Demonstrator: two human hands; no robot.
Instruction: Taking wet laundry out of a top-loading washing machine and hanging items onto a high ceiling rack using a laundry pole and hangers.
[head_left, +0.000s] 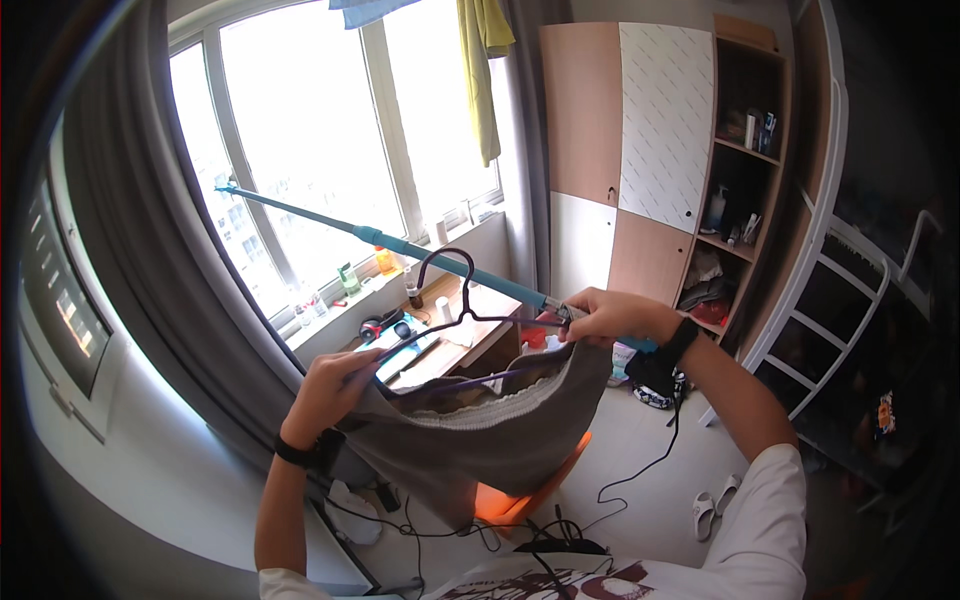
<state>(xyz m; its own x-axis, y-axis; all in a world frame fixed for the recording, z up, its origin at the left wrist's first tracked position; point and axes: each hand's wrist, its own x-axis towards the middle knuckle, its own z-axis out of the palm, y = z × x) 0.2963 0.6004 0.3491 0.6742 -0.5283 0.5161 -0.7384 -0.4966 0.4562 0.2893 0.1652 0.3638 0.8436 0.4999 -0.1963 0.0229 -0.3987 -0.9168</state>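
A dark clothes hanger (466, 313) is held up in front of me, its hook pointing upward. From it hangs a grey-brown garment (487, 450) with a light, gathered elastic band along its inner edge. My left hand (335, 388) grips the hanger's left arm and the garment's edge. At the other end my right hand (611, 316) pinches the hanger and the cloth. A teal telescopic pole (405, 247) with a small forked tip extends from my right hand up to the left, passing behind the hanger's hook.
Behind the garment stands a desk (495, 300) with headphones (380, 324), below a windowsill (330, 300) holding bottles. An orange chair (517, 504) is beneath the garment. Cables (450, 534) and white slippers (703, 516) lie on the floor. A wardrobe (577, 112) and a bunk ladder (844, 315) stand right.
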